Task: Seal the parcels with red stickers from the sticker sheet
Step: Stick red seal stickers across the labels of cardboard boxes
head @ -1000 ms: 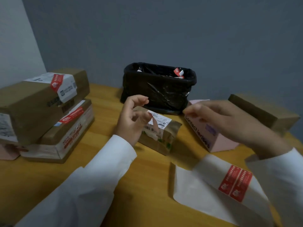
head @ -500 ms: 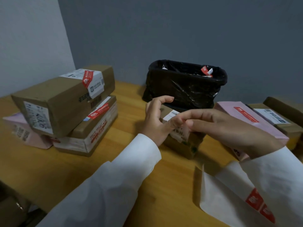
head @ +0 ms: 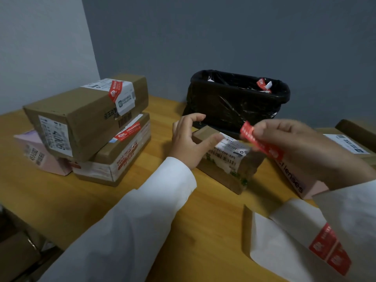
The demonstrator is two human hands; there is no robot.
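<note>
Right hand (head: 301,151) is pinching a red sticker (head: 258,142) just above the small brown parcel (head: 225,159) in the middle of the table (head: 61,200). Left hand (head: 189,143) rests on the parcel's near end, thumb on top, fingers loosely curled. Sticker sheet (head: 284,247) lies bottom right.

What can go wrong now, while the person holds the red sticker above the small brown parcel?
1. The red sticker hangs loose from the right hand; it may fold and stick to itself or to the fingers.
2. The left hand steadies the small brown parcel at one end only, so pressing may shift it.
3. The sticker may cover the barcode label.
</note>
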